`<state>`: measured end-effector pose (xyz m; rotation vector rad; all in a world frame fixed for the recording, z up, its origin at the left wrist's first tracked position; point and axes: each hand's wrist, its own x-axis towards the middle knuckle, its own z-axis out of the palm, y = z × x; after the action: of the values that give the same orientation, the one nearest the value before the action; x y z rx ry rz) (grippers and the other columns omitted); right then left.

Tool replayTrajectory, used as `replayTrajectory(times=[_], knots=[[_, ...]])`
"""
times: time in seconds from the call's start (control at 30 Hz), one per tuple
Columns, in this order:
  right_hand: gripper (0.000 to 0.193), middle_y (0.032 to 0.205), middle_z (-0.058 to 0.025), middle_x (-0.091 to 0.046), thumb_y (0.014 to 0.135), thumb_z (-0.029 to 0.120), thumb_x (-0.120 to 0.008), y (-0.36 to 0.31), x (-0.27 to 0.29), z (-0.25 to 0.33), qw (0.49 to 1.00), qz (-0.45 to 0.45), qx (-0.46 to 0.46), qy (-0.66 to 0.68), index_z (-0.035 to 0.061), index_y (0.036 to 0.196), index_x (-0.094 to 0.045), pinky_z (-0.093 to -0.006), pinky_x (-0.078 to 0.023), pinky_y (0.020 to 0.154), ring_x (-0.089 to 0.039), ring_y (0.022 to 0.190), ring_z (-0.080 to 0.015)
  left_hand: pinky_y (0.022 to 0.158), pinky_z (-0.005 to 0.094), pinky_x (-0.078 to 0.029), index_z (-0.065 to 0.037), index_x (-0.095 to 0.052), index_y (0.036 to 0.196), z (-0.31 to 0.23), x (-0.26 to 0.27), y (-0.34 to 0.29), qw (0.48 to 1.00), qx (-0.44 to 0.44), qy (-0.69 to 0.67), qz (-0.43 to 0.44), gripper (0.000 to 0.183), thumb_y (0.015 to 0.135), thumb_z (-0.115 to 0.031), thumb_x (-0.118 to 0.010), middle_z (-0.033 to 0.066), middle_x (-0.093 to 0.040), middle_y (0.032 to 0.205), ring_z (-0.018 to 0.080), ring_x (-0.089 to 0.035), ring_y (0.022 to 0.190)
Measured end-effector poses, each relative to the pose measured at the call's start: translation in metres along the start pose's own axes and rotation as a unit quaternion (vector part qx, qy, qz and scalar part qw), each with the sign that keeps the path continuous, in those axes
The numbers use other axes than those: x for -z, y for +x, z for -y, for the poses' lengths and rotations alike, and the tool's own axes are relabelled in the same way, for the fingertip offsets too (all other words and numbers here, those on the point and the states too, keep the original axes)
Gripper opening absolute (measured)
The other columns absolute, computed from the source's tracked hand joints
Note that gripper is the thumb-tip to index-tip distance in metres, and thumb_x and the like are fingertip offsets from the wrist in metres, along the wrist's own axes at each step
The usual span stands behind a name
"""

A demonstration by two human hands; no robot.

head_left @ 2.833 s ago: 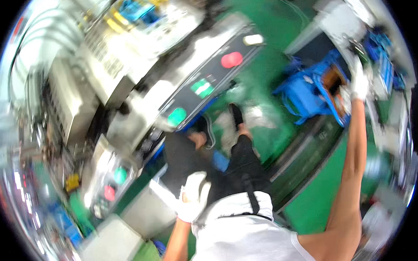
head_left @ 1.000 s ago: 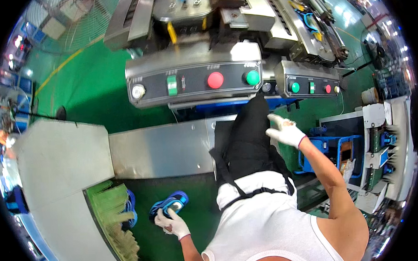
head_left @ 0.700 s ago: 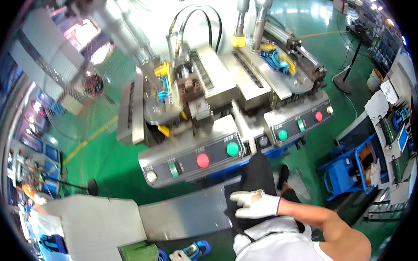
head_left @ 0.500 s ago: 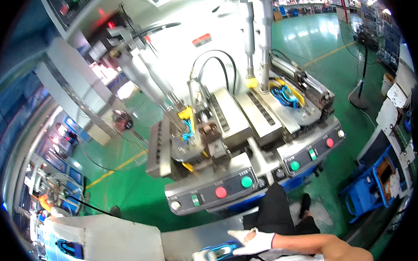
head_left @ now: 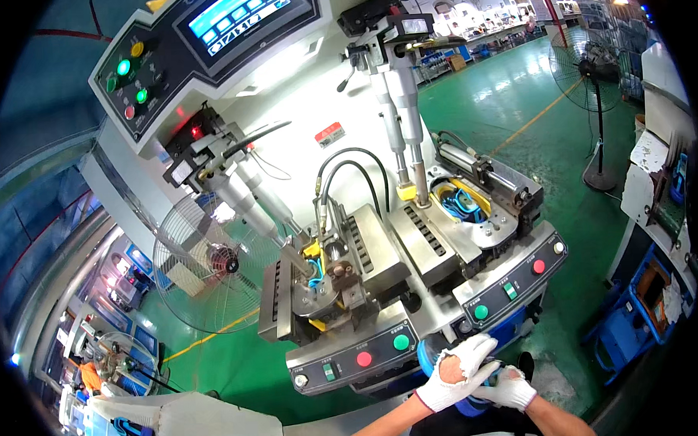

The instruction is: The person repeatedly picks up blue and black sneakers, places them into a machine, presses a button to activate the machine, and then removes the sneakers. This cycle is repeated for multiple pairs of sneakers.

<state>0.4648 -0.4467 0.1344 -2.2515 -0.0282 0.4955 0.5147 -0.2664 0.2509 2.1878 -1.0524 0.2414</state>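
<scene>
Gloved hands at the front of a two-station press. A blue shoe (head_left: 427,357) lies between the left hand (head_left: 456,373) and the right hand (head_left: 513,388), raised in front of the control panel (head_left: 354,360). The left grip stretches across its top, fingers pointing up and right; whether it clamps cannot be told. The right grip closes on the near right side, thumb and fingers about a blue part. The long axis apparently runs from upper left to lower right; gloves hide the middle, and which end is the toe cannot be told.
</scene>
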Motion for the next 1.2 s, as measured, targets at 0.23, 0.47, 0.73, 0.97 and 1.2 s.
replayTrajectory(times=[0.23,0.47,0.73,0.97,1.2], knots=[[0.089,0.144,-0.0159,-0.058,0.076,0.031,-0.087,-0.071,0.002,-0.068,0.857,-0.186,-0.077,0.474,-0.005,0.148,-0.049,-0.0402,-0.046,0.111,-0.056,0.128,-0.027,0.106,0.0458,-0.051,0.002,-0.06,0.134,0.043,0.021,0.09,0.993,0.016,0.012,-0.113,0.052,0.088,-0.013,-0.08,0.0236,-0.064,0.131,0.0417,-0.064,0.121],[0.055,0.113,-0.0074,-0.07,0.081,0.028,-0.081,-0.064,0.019,-0.092,0.8,-0.28,-0.111,0.519,-0.0039,0.123,-0.065,-0.0381,-0.053,0.095,-0.065,0.101,-0.0204,0.112,0.0426,-0.048,0.001,-0.055,0.145,0.117,0.045,0.187,0.968,0.23,0.02,-0.1,0.055,0.098,-0.025,-0.069,0.0216,-0.056,0.144,0.0331,-0.06,0.131],[0.035,0.089,0.0013,-0.063,0.078,0.028,-0.083,-0.041,0.055,-0.114,0.758,-0.303,-0.17,0.553,0.0019,0.093,-0.065,-0.0317,-0.051,0.073,-0.056,0.079,-0.0094,0.117,0.0446,-0.042,-0.001,-0.053,0.15,0.263,-0.019,0.344,0.963,0.186,0.177,-0.084,0.075,0.094,-0.047,-0.07,0.0241,-0.058,0.147,0.039,-0.056,0.138],[0.039,0.085,0.0027,-0.061,0.076,0.025,-0.085,-0.035,0.038,-0.158,0.72,-0.252,-0.258,0.593,0.0083,0.102,-0.061,-0.0299,-0.05,0.064,-0.056,0.071,-0.0085,0.1,0.0412,-0.053,-0.012,-0.071,0.133,0.385,-0.068,0.39,0.946,0.273,0.113,-0.132,0.041,0.098,-0.031,-0.066,0.0193,-0.074,0.123,0.0321,-0.071,0.111],[0.056,0.108,0.0001,-0.064,0.078,0.013,-0.08,-0.045,0.025,-0.164,0.726,-0.255,-0.226,0.597,0.003,0.129,-0.058,-0.0305,-0.052,0.075,-0.056,0.083,-0.0085,0.098,0.0369,-0.051,-0.01,-0.072,0.118,0.384,-0.047,0.385,0.95,0.17,0.092,-0.245,0.019,0.102,-0.014,-0.064,0.0124,-0.073,0.115,0.0258,-0.068,0.109]])
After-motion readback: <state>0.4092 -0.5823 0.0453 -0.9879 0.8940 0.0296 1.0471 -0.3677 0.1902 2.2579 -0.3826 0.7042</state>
